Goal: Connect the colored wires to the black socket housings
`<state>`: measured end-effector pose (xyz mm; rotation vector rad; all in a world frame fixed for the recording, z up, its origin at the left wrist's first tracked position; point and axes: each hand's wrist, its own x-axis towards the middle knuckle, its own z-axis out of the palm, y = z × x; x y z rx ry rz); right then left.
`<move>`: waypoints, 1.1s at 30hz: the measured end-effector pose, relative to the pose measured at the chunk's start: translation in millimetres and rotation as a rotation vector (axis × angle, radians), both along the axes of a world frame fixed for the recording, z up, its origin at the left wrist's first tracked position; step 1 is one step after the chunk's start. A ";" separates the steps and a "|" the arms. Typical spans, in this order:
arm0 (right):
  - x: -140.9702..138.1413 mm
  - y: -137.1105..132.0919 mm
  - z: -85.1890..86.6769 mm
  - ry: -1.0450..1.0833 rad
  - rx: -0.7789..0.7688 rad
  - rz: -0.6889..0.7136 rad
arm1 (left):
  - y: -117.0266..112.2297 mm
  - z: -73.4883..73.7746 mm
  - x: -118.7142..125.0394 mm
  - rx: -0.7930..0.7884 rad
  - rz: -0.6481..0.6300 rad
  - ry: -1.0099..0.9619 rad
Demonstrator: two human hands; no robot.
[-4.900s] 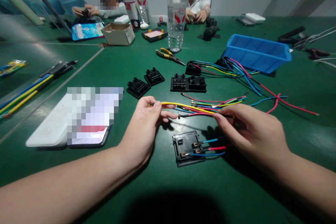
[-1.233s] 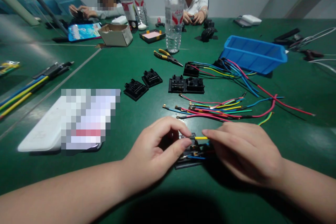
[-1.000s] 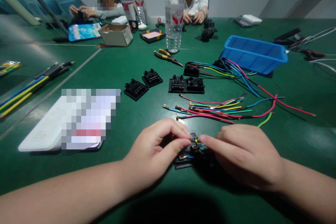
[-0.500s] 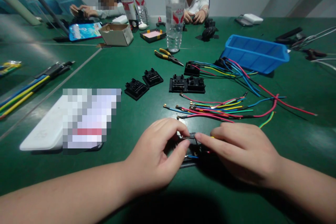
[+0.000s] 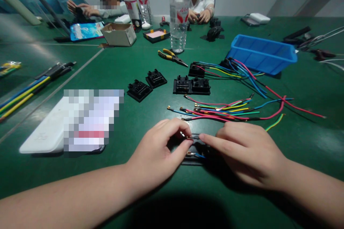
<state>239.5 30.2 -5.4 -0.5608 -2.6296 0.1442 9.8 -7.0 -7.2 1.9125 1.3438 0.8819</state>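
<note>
A flat black socket plate (image 5: 194, 153) lies on the green table between my hands, with a blue wire plugged into it. My left hand (image 5: 161, 152) is curled over its left side, thumb and forefinger pinching a brass wire terminal at the plate's top edge. My right hand (image 5: 243, 154) covers the plate's right side, its forefinger pressed on the same spot. A yellow-green wire (image 5: 274, 123) trails out from behind my right hand. A loose bundle of coloured wires (image 5: 220, 111) lies just beyond my hands.
Several black socket modules (image 5: 191, 85) sit mid-table, some wired. Beyond are yellow-handled pliers (image 5: 172, 56), a water bottle (image 5: 178, 14) and a blue bin (image 5: 262, 53). A white pad with a phone (image 5: 70, 125) lies left, long cables (image 5: 29, 91) far left. Two people work at the far edge.
My hands brought the yellow wire from the bundle down to the black plate. Over the last second my fingers closed in on the plate's top edge and the yellow wire's end went out of sight.
</note>
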 end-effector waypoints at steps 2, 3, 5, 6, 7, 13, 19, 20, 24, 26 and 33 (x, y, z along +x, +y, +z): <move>-0.3 0.3 -0.5 -0.003 -0.006 -0.007 | 0.3 -0.6 0.2 0.003 0.005 0.003; -0.5 0.5 -0.6 -0.003 -0.011 -0.007 | 0.3 -0.7 0.2 0.007 0.008 0.006; -0.7 0.8 -0.4 -0.007 -0.016 -0.004 | 0.1 -0.9 -0.1 0.012 0.016 0.014; -0.8 0.9 0.0 -0.012 -0.016 0.001 | -0.1 -1.0 -0.3 0.016 0.018 0.017; -1.0 1.0 0.5 -0.016 -0.013 0.004 | -0.3 -1.0 -0.5 0.020 0.017 0.019; -2.3 1.3 3.0 -0.009 -0.013 0.011 | 0.7 -0.7 -0.3 0.029 0.018 0.030; -2.8 1.2 3.2 0.018 -0.043 -0.001 | 0.9 1.0 0.2 0.049 0.018 0.039; -2.8 1.3 3.3 0.022 -0.049 0.000 | 0.7 1.3 0.2 0.054 0.017 0.041; -3.0 2.3 4.4 0.048 -0.081 0.015 | 0.1 2.3 0.0 0.059 0.011 0.052; -3.3 3.0 5.2 0.051 -0.094 0.033 | 0.1 2.6 -0.2 0.062 0.005 0.055; -3.8 2.9 5.2 0.061 -0.100 0.033 | 0.4 2.1 -1.0 0.082 0.001 0.063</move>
